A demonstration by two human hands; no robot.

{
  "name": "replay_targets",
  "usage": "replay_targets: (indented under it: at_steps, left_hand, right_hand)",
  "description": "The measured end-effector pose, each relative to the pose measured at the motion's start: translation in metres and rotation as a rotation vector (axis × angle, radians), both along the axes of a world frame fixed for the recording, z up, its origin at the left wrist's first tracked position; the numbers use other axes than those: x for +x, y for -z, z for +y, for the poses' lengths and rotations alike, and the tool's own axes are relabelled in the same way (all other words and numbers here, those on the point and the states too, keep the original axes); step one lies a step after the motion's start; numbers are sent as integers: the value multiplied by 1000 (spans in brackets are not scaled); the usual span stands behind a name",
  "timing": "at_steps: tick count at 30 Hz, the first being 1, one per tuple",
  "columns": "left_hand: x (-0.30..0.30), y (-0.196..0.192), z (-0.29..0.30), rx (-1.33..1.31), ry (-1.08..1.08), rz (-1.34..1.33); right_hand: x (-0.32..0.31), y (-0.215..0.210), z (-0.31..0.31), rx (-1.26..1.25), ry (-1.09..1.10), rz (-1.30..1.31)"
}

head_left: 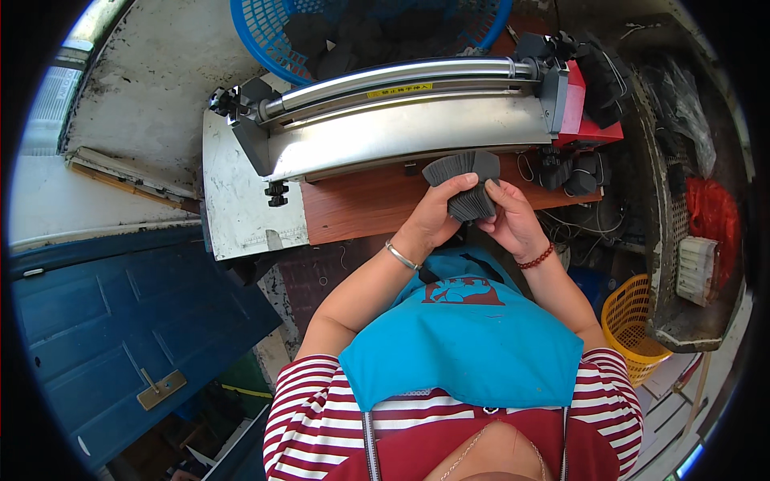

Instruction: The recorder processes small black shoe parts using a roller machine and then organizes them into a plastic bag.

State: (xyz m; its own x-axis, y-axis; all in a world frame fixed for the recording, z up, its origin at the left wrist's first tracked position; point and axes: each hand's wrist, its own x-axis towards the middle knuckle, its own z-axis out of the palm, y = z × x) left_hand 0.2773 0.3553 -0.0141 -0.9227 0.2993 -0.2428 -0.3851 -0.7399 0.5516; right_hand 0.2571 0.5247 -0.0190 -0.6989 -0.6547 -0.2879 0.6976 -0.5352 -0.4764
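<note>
A fanned stack of thin dark grey foam-like pieces [461,166] is held between my two hands, just in front of a roller machine [409,128]. My left hand [433,215] grips the stack from its left, with the thumb pressed across the top. From the other side, my right hand [515,220] pinches the right edge of the pieces between thumb and fingers. The machine has a long metal roller [393,86] and a sloping steel plate. Some of the fingers are hidden behind the stack.
Behind the machine stands a blue basket [277,56] full of dark pieces. More dark stacks [581,178] lie by the reddish-brown board [361,204], with loose cables below. A yellow basket [630,321] and a long worn tray [682,333] are at right; a blue door [88,321] is at left.
</note>
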Motion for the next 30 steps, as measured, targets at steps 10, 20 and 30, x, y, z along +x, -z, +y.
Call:
replay_targets:
  at_steps: [10,20,30]
  left_hand:
    - [-19,-17,0,-1149,-590,679]
    - [-32,-23,-44,-283,-468,6]
    - [-38,-21,-115,-293,-348,-61]
  right_hand:
    - [-31,-29,-37,1018,394,1430]
    - [-49,-14,-66,1052,419,1200]
    - [-71,-15,-103,848,124,520]
